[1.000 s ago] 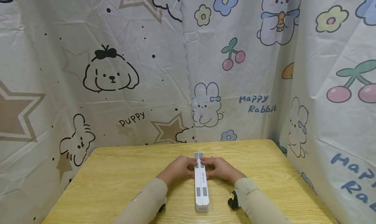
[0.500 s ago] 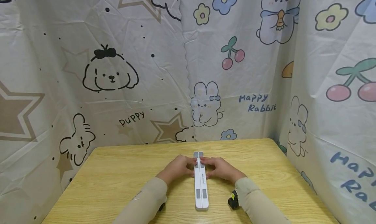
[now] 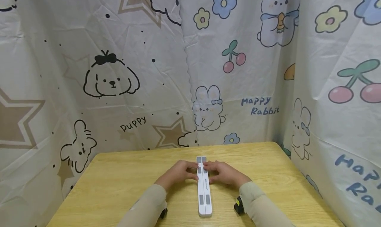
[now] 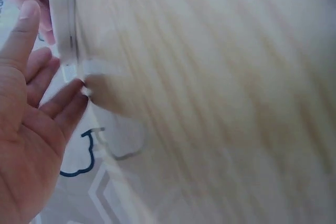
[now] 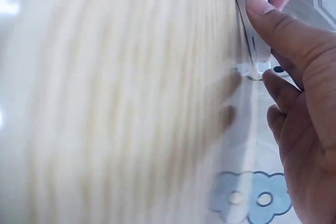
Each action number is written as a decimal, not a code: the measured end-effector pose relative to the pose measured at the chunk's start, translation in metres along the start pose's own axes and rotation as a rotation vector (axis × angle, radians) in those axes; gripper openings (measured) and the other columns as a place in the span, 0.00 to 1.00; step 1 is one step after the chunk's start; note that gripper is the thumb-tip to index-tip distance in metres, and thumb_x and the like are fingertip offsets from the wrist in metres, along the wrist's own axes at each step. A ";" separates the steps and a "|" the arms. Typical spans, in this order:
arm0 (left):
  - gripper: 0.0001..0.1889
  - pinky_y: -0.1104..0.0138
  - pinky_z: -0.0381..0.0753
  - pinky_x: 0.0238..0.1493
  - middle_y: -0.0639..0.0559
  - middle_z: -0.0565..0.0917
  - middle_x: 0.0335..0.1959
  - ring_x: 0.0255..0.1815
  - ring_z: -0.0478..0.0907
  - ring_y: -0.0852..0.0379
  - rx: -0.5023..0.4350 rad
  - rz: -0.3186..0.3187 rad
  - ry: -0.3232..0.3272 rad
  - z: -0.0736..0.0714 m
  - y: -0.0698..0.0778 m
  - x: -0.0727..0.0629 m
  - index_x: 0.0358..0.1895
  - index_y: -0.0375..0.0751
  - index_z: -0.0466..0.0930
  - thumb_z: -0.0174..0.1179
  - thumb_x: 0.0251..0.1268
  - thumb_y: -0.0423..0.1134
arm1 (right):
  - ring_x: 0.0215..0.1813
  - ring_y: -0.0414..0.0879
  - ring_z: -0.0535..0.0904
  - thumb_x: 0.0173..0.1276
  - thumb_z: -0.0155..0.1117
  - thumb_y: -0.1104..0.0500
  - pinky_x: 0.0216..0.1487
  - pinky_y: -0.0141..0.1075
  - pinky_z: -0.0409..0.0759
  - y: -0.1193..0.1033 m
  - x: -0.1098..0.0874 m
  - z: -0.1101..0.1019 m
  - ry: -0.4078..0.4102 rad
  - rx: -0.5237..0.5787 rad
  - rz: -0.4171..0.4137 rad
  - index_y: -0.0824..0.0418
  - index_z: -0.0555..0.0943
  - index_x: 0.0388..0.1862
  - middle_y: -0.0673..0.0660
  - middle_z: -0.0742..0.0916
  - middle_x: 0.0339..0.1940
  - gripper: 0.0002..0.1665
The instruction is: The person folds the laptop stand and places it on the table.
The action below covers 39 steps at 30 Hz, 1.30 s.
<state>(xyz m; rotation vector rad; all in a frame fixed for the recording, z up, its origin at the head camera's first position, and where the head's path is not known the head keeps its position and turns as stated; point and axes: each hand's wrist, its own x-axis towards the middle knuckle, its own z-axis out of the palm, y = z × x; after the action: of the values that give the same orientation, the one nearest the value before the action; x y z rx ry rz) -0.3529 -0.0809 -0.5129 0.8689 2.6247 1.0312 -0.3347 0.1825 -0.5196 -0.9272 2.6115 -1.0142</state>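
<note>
A folded white laptop stand with grey pads lies lengthwise on the wooden table, pointing away from me. My left hand holds its left side near the far end, fingertips at the upper face and thumb by the side edge. From the right, my right hand grips the same stretch in mirror fashion. In the right wrist view, the thumb presses the stand's side. The left wrist view has the left hand's lower fingers reaching down by the tabletop, below the stand.
A patterned curtain with cartoon dogs, rabbits and flowers hangs behind the table and along both sides. Dark wrist cameras sit below the two sleeves, the right one showing plainly.
The head view has shifted slightly. Both wrists have moved a little outward, and the gap between left thumb and fingers looks wider. The stand stays flat between the hands.
</note>
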 end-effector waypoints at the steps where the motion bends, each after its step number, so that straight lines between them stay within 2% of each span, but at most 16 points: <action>1: 0.26 0.55 0.72 0.73 0.53 0.82 0.66 0.69 0.76 0.53 -0.005 -0.007 0.003 -0.001 0.001 -0.002 0.61 0.50 0.85 0.74 0.60 0.50 | 0.82 0.53 0.59 0.66 0.74 0.54 0.84 0.55 0.44 -0.001 0.000 0.000 -0.002 -0.020 -0.010 0.58 0.75 0.73 0.52 0.70 0.80 0.37; 6: 0.26 0.52 0.72 0.73 0.52 0.84 0.63 0.68 0.77 0.49 0.105 -0.043 0.017 -0.003 0.012 -0.011 0.61 0.46 0.84 0.69 0.65 0.56 | 0.82 0.54 0.60 0.69 0.71 0.52 0.84 0.56 0.42 -0.008 -0.005 0.001 -0.001 -0.079 -0.020 0.58 0.75 0.73 0.52 0.71 0.79 0.34; 9: 0.28 0.51 0.72 0.73 0.50 0.83 0.64 0.69 0.77 0.48 0.161 -0.058 0.025 -0.003 0.021 -0.018 0.63 0.44 0.83 0.67 0.66 0.57 | 0.81 0.53 0.62 0.73 0.67 0.50 0.84 0.54 0.45 -0.012 -0.007 0.002 0.013 -0.142 -0.010 0.57 0.77 0.71 0.52 0.73 0.78 0.30; 15: 0.27 0.51 0.74 0.71 0.49 0.84 0.62 0.67 0.78 0.47 0.262 -0.026 0.073 -0.003 0.037 -0.030 0.62 0.42 0.83 0.67 0.67 0.55 | 0.74 0.56 0.73 0.73 0.67 0.51 0.80 0.59 0.58 -0.028 -0.013 0.001 0.129 -0.400 -0.055 0.56 0.85 0.59 0.55 0.81 0.70 0.20; 19: 0.27 0.50 0.74 0.71 0.47 0.83 0.64 0.68 0.77 0.46 0.335 -0.008 0.104 -0.004 0.047 -0.038 0.62 0.43 0.83 0.67 0.67 0.56 | 0.71 0.56 0.76 0.71 0.70 0.51 0.78 0.60 0.63 -0.041 -0.021 0.000 0.215 -0.491 -0.090 0.56 0.87 0.56 0.55 0.83 0.67 0.18; 23: 0.27 0.50 0.75 0.70 0.47 0.81 0.66 0.68 0.76 0.46 0.413 0.016 0.138 -0.005 0.056 -0.050 0.61 0.46 0.84 0.66 0.67 0.58 | 0.70 0.55 0.77 0.69 0.72 0.50 0.78 0.57 0.64 -0.054 -0.031 -0.001 0.289 -0.532 -0.124 0.56 0.87 0.56 0.54 0.84 0.66 0.19; 28: 0.25 0.52 0.76 0.70 0.49 0.81 0.67 0.69 0.76 0.47 0.459 0.056 0.194 -0.007 0.064 -0.069 0.60 0.46 0.85 0.65 0.68 0.58 | 0.71 0.54 0.76 0.68 0.73 0.48 0.77 0.56 0.66 -0.066 -0.047 -0.002 0.379 -0.526 -0.167 0.53 0.87 0.57 0.52 0.84 0.66 0.21; 34: 0.27 0.52 0.74 0.71 0.52 0.80 0.68 0.71 0.74 0.48 0.482 0.052 0.224 -0.012 0.067 -0.093 0.61 0.48 0.84 0.63 0.68 0.62 | 0.71 0.52 0.77 0.69 0.72 0.45 0.77 0.54 0.67 -0.064 -0.069 -0.006 0.461 -0.533 -0.203 0.51 0.87 0.56 0.51 0.84 0.66 0.20; 39: 0.27 0.50 0.74 0.71 0.52 0.80 0.68 0.72 0.73 0.46 0.492 0.062 0.236 -0.018 0.067 -0.109 0.61 0.47 0.84 0.64 0.68 0.60 | 0.69 0.54 0.79 0.65 0.76 0.49 0.74 0.57 0.70 -0.061 -0.083 -0.012 0.521 -0.540 -0.243 0.52 0.87 0.54 0.53 0.85 0.64 0.20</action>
<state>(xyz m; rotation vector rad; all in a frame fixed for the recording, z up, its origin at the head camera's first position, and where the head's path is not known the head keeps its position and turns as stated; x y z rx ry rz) -0.2406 -0.1156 -0.4588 0.9764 3.1393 0.5242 -0.2443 0.2060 -0.4743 -1.2567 3.3777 -0.6621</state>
